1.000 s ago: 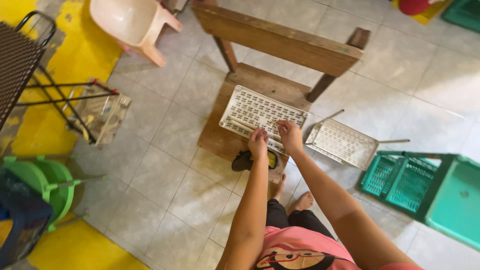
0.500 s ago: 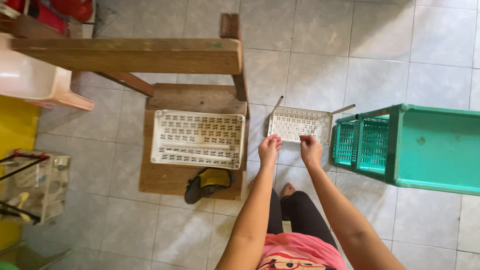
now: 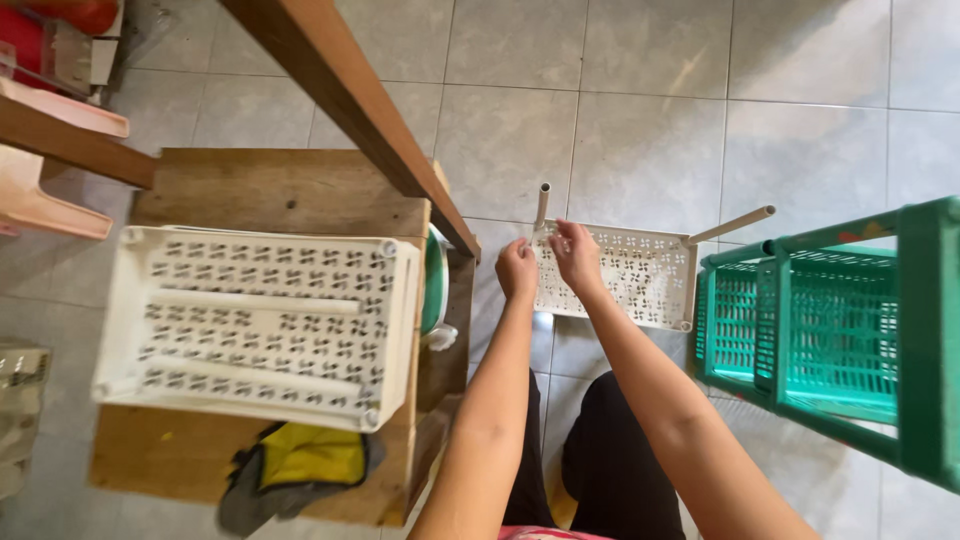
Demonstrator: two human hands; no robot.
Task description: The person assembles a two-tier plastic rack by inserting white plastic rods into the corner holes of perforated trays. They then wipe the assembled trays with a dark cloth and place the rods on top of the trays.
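We see a wooden platform (image 3: 270, 195) bearing a large white perforated plastic tray (image 3: 255, 325), a green slatted crate (image 3: 840, 340) at right, a smaller white tray (image 3: 640, 275) on floor tiles between them, our left hand (image 3: 517, 270) curled on its edge, right hand (image 3: 578, 255) pinching its corner by a pale tube (image 3: 541, 206).

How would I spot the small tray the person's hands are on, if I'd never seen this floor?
Start at the green plastic lattice rack on the right. Just left of it, on the grey tiled floor, lies a small cream perforated plastic shelf tray, with the left hand and right hand at its near corner. Unlike the larger cream tray, it has two pale tubes sticking out.
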